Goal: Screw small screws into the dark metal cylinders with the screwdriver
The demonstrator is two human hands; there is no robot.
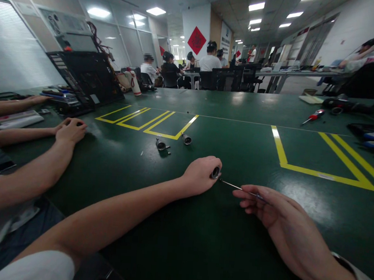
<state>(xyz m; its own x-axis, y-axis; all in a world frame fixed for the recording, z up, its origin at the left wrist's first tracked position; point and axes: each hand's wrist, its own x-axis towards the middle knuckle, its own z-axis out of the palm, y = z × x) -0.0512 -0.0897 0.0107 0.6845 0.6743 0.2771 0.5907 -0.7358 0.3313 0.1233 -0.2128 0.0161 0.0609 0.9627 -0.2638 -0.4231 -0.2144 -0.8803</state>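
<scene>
My left hand (200, 174) rests on the green table (199, 236), fingers closed round a small dark metal cylinder (215, 173) whose open end faces right. My right hand (267, 209) pinches a thin metal rod tool (237, 187) between thumb and fingers; the tool's tip points into the cylinder's end. Two similar small metal cylinders lie farther back on the table, one (161, 145) on the left and one (186, 139) beside it, near the yellow tape marks.
A neighbouring person's arms and hands (71, 131) rest on the table at my left. An open black computer case (85, 78) stands at back left. A red screwdriver (313, 116) and other gear lie at back right. Seated people work at distant tables.
</scene>
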